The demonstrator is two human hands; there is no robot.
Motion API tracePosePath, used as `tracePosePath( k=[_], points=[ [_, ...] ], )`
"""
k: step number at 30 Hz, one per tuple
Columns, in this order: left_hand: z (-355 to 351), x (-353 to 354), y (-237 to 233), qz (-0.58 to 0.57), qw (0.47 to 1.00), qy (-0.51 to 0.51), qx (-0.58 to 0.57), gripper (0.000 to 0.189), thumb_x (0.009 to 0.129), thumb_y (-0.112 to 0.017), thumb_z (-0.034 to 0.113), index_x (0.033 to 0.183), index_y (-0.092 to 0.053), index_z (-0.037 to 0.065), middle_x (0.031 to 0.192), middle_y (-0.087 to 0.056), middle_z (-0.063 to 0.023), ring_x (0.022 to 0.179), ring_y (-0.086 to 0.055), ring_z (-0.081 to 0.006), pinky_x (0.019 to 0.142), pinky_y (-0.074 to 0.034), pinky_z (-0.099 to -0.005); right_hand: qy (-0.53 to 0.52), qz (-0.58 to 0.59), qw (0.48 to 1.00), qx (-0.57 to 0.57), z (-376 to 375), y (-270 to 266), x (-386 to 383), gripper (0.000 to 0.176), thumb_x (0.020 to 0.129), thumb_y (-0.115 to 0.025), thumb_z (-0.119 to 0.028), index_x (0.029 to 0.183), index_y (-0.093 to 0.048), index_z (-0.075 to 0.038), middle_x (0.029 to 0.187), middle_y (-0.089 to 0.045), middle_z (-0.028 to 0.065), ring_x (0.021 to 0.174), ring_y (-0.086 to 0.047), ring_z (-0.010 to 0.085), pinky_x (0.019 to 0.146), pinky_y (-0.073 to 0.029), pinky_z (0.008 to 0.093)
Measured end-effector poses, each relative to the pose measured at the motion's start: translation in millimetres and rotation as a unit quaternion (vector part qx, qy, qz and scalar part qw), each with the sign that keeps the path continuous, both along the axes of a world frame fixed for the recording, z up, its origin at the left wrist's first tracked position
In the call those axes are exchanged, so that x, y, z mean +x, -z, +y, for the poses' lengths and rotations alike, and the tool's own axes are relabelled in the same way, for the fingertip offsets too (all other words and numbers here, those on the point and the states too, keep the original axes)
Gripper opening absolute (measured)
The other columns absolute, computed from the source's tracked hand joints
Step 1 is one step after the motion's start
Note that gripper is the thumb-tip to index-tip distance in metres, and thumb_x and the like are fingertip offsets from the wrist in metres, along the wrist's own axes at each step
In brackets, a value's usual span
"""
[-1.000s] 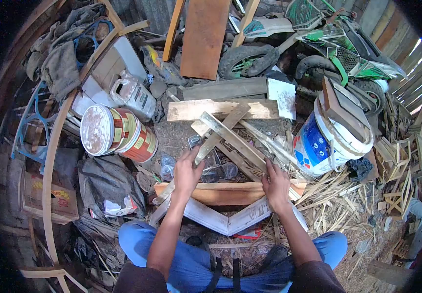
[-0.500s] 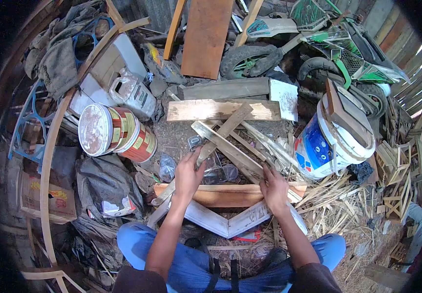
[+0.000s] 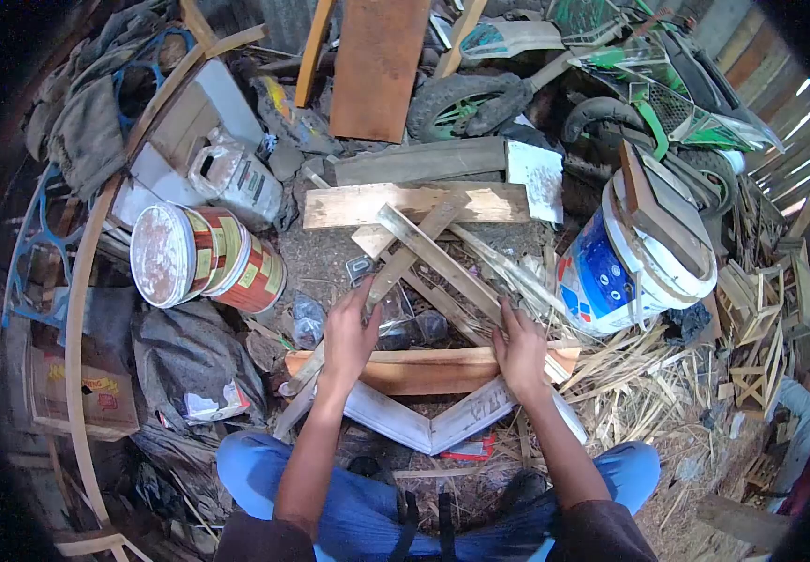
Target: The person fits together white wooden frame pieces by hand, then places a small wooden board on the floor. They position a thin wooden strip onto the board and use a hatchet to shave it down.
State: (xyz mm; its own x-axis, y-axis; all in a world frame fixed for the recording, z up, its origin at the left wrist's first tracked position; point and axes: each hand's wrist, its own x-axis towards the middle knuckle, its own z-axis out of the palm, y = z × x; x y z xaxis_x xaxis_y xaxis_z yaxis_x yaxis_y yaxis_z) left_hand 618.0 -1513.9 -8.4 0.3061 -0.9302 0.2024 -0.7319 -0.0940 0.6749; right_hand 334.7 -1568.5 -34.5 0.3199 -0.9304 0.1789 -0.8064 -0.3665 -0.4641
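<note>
Two narrow wooden strips cross in an X before me. My left hand [image 3: 350, 335] has its fingers and thumb at the near end of one wooden strip [image 3: 387, 279], which slants up to the right. At the near end of the other strip [image 3: 461, 278], my right hand [image 3: 520, 352] pinches it between thumb and fingers. Below them lies a planed reddish board [image 3: 428, 371], behind my wrists. Nearer my knees, pale painted boards [image 3: 384, 417] meet in a V. Further off rests a flat light plank [image 3: 353, 206].
A paint bucket [image 3: 592, 272] with wood across its top stands right; stacked paint tubs [image 3: 162, 255] lean left. Wood shavings [image 3: 634, 375] cover the right floor. A green motorbike [image 3: 653, 89] is behind. Part of another person [image 3: 803, 440] shows far right.
The right-hand strip's far end has moved away from me, and the strip slants more steeply. Both hands stay near the strips' close ends. The whole view has shifted slightly.
</note>
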Motion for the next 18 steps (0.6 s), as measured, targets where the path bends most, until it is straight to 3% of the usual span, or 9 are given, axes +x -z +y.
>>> tracePosePath(
  k=[3, 5, 7, 11, 13, 14, 18],
  points=[
    [-1.0, 0.6, -0.5, 0.014, 1.000, -0.012, 0.021, 0.043, 0.090, -0.070, 0.008, 0.131, -0.062, -0.004, 0.118, -0.068, -0.0284, 0.109, -0.066, -0.0450, 0.094, -0.052, -0.0443, -0.003, -0.010, 1.000, 0.015, -6.1, -8.9, -6.8, 0.053, 0.083, -0.074, -0.012, 0.134, -0.062, -0.006, 0.112, -0.064, 0.0193, 0.099, -0.062, 0.0401, 0.090, -0.049, 0.0478],
    [-1.4, -2.4, -1.4, 0.001, 0.999, -0.023, 0.028, 0.043, 0.091, -0.069, 0.009, 0.131, -0.062, -0.004, 0.119, -0.067, -0.0290, 0.111, -0.066, -0.0446, 0.095, -0.052, -0.0441, -0.074, -0.016, 0.996, 0.040, -18.2, -19.7, -27.4, 0.063, 0.083, -0.073, -0.012, 0.143, -0.056, -0.010, 0.117, -0.064, 0.0197, 0.103, -0.062, 0.0417, 0.094, -0.050, 0.0480],
    [-3.0, -6.1, 0.7, -0.009, 0.999, -0.033, 0.034, 0.043, 0.091, -0.069, 0.009, 0.130, -0.062, -0.005, 0.121, -0.067, -0.0296, 0.113, -0.065, -0.0442, 0.096, -0.052, -0.0438, -0.064, -0.016, 0.993, 0.094, -26.1, -17.3, -53.0, 0.054, 0.082, -0.075, -0.013, 0.134, -0.064, -0.009, 0.118, -0.066, 0.0212, 0.107, -0.061, 0.0426, 0.095, -0.049, 0.0484],
    [-8.7, -8.0, 11.3, 0.001, 0.999, -0.035, 0.009, 0.042, 0.091, -0.066, 0.010, 0.130, -0.063, -0.004, 0.113, -0.069, -0.0283, 0.102, -0.067, -0.0437, 0.091, -0.052, -0.0466, -0.067, 0.052, 0.991, 0.101, -23.2, 13.8, -91.2, 0.035, 0.083, -0.075, -0.015, 0.116, -0.072, -0.004, 0.107, -0.070, 0.0253, 0.103, -0.065, 0.0436, 0.088, -0.051, 0.0469],
    [-10.9, -10.2, 10.0, -0.009, 0.998, -0.050, 0.027, 0.042, 0.091, -0.066, 0.010, 0.130, -0.062, -0.005, 0.109, -0.068, -0.0296, 0.099, -0.067, -0.0437, 0.090, -0.051, -0.0471, -0.028, 0.038, 0.979, 0.197, -16.1, 20.1, -89.2, 0.028, 0.086, -0.072, -0.015, 0.113, -0.073, -0.006, 0.102, -0.072, 0.0219, 0.102, -0.065, 0.0420, 0.093, -0.049, 0.0500],
    [-11.1, -9.0, 16.9, -0.012, 0.999, -0.042, -0.005, 0.041, 0.091, -0.066, 0.010, 0.129, -0.062, -0.007, 0.104, -0.068, -0.0293, 0.094, -0.066, -0.0432, 0.087, -0.052, -0.0462, -0.032, -0.027, 0.989, 0.145, -14.6, 38.8, -90.4, 0.024, 0.088, -0.071, -0.016, 0.109, -0.074, -0.005, 0.095, -0.072, 0.0225, 0.096, -0.067, 0.0418, 0.092, -0.048, 0.0521],
    [-11.9, -18.4, 3.3, -0.005, 0.998, -0.060, 0.020, 0.043, 0.092, -0.066, 0.011, 0.131, -0.061, -0.006, 0.103, -0.067, -0.0279, 0.100, -0.065, -0.0421, 0.094, -0.049, -0.0469, -0.008, -0.005, 0.988, 0.154, -13.8, 26.5, -81.2, 0.020, 0.088, -0.070, -0.017, 0.102, -0.076, -0.003, 0.090, -0.072, 0.0215, 0.090, -0.067, 0.0415, 0.090, -0.046, 0.0511]
  ],
)
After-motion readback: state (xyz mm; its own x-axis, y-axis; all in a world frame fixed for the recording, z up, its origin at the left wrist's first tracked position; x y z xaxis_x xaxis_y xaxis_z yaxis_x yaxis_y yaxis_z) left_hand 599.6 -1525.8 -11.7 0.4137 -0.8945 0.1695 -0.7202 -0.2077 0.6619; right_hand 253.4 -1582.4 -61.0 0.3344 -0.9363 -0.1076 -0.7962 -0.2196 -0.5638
